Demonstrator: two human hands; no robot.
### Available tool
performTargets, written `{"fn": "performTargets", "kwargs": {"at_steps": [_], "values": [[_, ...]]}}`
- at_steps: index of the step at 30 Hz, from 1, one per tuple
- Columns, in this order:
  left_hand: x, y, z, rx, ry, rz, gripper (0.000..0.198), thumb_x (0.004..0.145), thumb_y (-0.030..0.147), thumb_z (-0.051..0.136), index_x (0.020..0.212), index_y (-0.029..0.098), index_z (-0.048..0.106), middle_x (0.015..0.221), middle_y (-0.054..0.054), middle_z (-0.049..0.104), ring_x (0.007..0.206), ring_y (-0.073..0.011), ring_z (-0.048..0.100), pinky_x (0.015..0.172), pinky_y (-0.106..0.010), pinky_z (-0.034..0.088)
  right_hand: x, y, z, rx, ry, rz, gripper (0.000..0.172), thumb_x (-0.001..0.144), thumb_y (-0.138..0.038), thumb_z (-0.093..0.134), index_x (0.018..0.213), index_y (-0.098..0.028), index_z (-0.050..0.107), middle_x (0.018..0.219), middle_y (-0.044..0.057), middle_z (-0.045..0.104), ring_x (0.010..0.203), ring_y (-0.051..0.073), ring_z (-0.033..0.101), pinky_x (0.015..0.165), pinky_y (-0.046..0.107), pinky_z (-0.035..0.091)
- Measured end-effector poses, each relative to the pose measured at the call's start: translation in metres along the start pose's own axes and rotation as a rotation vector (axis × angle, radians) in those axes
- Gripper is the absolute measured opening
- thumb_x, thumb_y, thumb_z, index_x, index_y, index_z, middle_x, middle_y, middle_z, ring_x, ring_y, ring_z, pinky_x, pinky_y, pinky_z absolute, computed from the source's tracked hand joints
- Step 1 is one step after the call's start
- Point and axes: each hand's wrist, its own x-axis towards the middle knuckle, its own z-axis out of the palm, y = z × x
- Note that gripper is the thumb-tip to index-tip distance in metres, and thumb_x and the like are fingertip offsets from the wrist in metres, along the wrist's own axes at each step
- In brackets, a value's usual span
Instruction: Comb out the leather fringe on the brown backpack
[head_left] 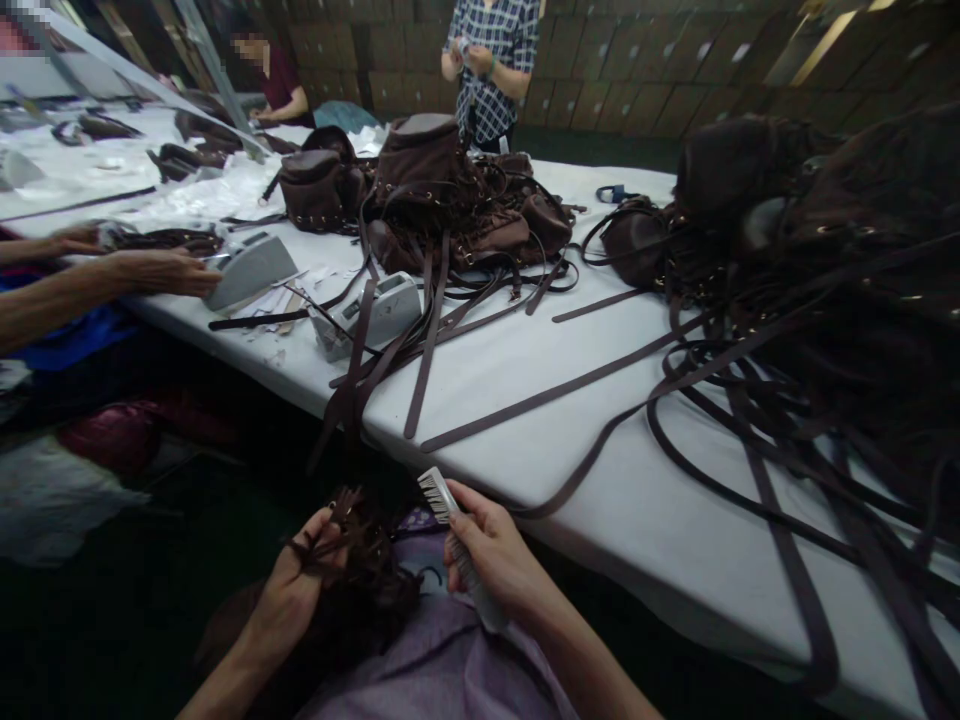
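the left hand [296,580] pinches a bunch of dark brown fringe [360,545] over the lap. the right hand [491,555] grips a small grey brush [450,525] just beside it. long brown straps [525,400] lie on the white table [525,360], with brown bags [427,180] farther back.

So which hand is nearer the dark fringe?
Left. The left hand grips the fringe itself; the right hand is apart, off to its right, holding a brush.
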Motion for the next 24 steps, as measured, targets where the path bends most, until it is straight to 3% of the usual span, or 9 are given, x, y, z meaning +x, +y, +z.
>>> {"fn": "performTargets", "kwargs": {"at_steps": [3,5,7,10,12,15,18,20,24], "values": [[-0.007,0.031,0.002,0.156,-0.204,0.188,0.034,0.079,0.042,0.065,0.104,0.020,0.060,0.093,-0.004,0.067,0.084,-0.0203,0.064,0.074,-0.029,0.053,0.026,0.017,0.018,-0.207,-0.027,-0.050,0.048,0.089,-0.026,0.041,0.137,-0.023,0.044,0.060,-0.006,0.052,0.043,0.009,0.053,0.043,0.019,0.041],[-0.009,0.054,0.002,0.401,-0.426,0.407,0.018,0.088,0.035,0.051,0.092,0.021,0.062,0.087,-0.004,0.064,0.078,-0.0190,0.060,0.071,-0.029,0.049,0.031,0.012,0.029,-0.352,-0.092,-0.141,0.050,0.085,-0.016,0.040,0.133,-0.025,0.049,0.064,-0.005,0.055,0.047,0.009,0.053,0.047,0.019,0.041],[-0.011,0.077,0.002,0.666,-0.605,0.665,0.016,0.089,0.025,0.048,0.081,0.021,0.061,0.081,-0.004,0.062,0.076,-0.0193,0.055,0.070,-0.030,0.045,0.029,-0.001,0.036,-0.461,-0.171,-0.273,0.050,0.079,-0.010,0.043,0.125,-0.024,0.056,0.075,-0.003,0.061,0.060,0.011,0.057,0.054,0.020,0.044],[-0.009,0.111,0.004,0.917,-0.708,0.982,0.012,0.083,0.014,0.051,0.082,0.021,0.060,0.091,-0.006,0.063,0.088,-0.0223,0.054,0.080,-0.034,0.042,0.022,-0.023,0.042,-0.555,-0.340,-0.418,0.030,0.073,-0.009,0.051,0.097,-0.020,0.064,0.082,-0.002,0.063,0.073,0.014,0.058,0.062,0.021,0.046],[-0.006,0.131,0.006,0.985,-0.719,1.047,0.025,0.078,0.003,0.046,0.090,0.021,0.060,0.106,-0.007,0.060,0.103,-0.0248,0.050,0.091,-0.037,0.039,0.019,-0.031,0.044,-0.557,-0.488,-0.319,0.012,0.071,-0.011,0.054,0.079,-0.018,0.060,0.069,-0.004,0.060,0.062,0.013,0.058,0.053,0.020,0.046],[0.002,0.152,0.012,0.997,-0.896,0.865,0.045,0.065,-0.005,0.040,0.097,0.022,0.058,0.114,-0.006,0.054,0.109,-0.0245,0.046,0.094,-0.036,0.038,0.018,-0.032,0.048,-0.435,-0.655,-0.025,0.004,0.076,-0.021,0.056,0.073,-0.019,0.054,0.052,-0.007,0.054,0.040,0.011,0.053,0.039,0.020,0.044],[0.008,0.159,0.024,0.819,-1.165,0.483,0.031,0.077,0.005,0.044,0.099,0.023,0.056,0.102,-0.003,0.054,0.093,-0.0200,0.051,0.082,-0.028,0.044,0.018,-0.022,0.053,-0.265,-0.722,0.146,0.024,0.080,-0.041,0.059,0.071,-0.019,0.054,0.043,-0.007,0.052,0.031,0.010,0.049,0.033,0.020,0.044],[0.008,0.154,0.031,0.668,-1.198,0.297,0.016,0.087,0.020,0.046,0.097,0.022,0.058,0.093,-0.002,0.055,0.083,-0.0186,0.052,0.073,-0.026,0.046,0.018,-0.010,0.054,-0.105,-0.775,0.236,0.036,0.076,-0.052,0.064,0.072,-0.017,0.056,0.042,-0.005,0.054,0.030,0.010,0.050,0.031,0.019,0.044],[0.006,0.126,0.035,0.445,-1.174,0.064,0.017,0.089,0.033,0.053,0.096,0.020,0.062,0.088,-0.002,0.057,0.080,-0.0174,0.053,0.071,-0.025,0.045,0.016,0.028,0.053,0.261,-0.876,0.359,0.051,0.065,-0.058,0.075,0.083,-0.013,0.060,0.047,-0.003,0.060,0.030,0.011,0.051,0.030,0.019,0.044]]}}
